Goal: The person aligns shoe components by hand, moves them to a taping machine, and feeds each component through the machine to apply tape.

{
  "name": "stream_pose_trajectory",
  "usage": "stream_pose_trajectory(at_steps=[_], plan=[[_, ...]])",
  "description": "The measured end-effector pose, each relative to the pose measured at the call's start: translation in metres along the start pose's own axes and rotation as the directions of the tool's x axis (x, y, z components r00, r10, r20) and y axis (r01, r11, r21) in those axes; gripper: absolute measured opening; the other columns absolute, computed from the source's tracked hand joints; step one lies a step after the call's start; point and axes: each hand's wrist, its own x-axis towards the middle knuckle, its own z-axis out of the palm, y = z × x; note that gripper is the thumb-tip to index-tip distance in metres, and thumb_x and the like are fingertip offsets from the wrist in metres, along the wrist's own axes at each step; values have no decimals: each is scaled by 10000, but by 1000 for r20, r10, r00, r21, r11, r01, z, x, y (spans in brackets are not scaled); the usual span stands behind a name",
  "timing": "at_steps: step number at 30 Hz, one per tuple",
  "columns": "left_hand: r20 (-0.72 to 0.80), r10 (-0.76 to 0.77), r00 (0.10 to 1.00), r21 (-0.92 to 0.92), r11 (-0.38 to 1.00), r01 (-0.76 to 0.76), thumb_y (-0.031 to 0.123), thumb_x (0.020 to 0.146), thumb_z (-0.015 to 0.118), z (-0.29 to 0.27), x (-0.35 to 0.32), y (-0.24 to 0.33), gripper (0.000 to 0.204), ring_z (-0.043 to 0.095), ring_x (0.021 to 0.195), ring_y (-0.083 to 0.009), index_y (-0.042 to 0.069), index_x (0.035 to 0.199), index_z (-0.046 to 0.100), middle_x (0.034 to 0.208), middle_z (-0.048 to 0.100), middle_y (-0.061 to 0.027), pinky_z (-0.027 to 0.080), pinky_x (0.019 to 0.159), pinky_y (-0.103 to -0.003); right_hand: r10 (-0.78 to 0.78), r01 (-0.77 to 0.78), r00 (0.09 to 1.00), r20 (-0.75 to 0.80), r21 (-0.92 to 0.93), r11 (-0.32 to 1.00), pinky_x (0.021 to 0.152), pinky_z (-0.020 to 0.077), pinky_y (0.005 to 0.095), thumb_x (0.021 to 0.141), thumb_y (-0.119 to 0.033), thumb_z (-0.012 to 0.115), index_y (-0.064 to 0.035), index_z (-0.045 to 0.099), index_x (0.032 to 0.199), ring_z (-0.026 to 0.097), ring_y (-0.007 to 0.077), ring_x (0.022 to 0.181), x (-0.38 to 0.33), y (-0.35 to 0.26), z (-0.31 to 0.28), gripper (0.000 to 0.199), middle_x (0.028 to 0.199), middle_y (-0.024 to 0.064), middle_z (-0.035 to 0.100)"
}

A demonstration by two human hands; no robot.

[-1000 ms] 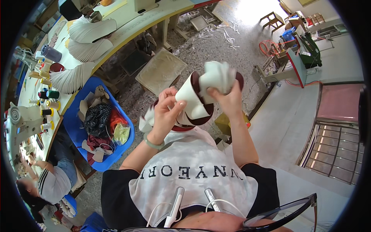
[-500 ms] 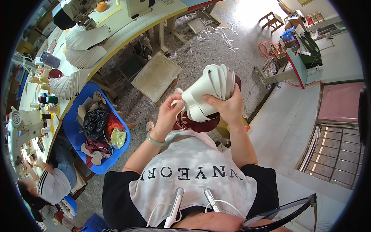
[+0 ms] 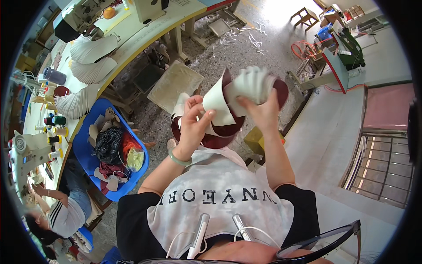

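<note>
Hands both clamped: your left hand (image 3: 192, 125) pinches cream sheet (image 3: 218, 103), right hand (image 3: 259, 112) grips cream stack (image 3: 251, 83). Peeling step; next, separate one sheet cleanly.

Stack of cut pieces (image 3: 246, 88), cream one face, dark maroon the other.
Held up at chest height, fanned and curled; cream sheet folded forward, maroon layers bowed beneath, upper edges blurred.
</note>
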Motion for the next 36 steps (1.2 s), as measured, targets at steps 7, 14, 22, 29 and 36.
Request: stream_pose_trajectory(at_steps=[7,14,22,29,36], plan=[[-8,-173,985,-39,984,172,175,826,743,-9,2,16,172,439,951,-87,28,877,671,1083,437,-14,376,715,-187,-66,52,971,231,66,996,789,490,311,694,-388,845,-7,565,1080,612,150,892,-11,-7,7,611,955,73,661],[-68,-301,951,-198,939,283,163,856,710,-19,-10,11,151,439,989,-90,17,884,683,1087,459,-14,380,761,-193,75,-49,993,-87,270,962,728,501,277,757,-321,811,7,591,1037,617,122,815,10,5,7,484,937,77,669],[-129,-197,972,-194,966,170,157,857,709,0,-10,-2,150,436,1011,-101,24,920,681,1117,472,-26,364,830,-222,39,-128,966,255,342,931,823,482,322,682,-397,848,4,534,1071,610,185,925,-29,-6,34,641,1018,109,651],[-122,-221,968,-207,959,193,150,873,691,0,-15,13,152,498,996,-103,37,971,666,1152,498,-54,423,803,-225,150,-171,973,175,110,979,787,511,369,528,-383,924,5,493,1020,649,224,896,-29,-13,38,760,988,161,650],[8,-253,967,155,956,249,174,892,650,-25,-13,-25,170,491,1107,-195,6,917,651,1122,569,-70,403,923,-318,30,-72,991,133,319,945,764,521,337,532,-351,925,14,513,1039,660,221,856,-16,-11,20,748,967,133,667]])
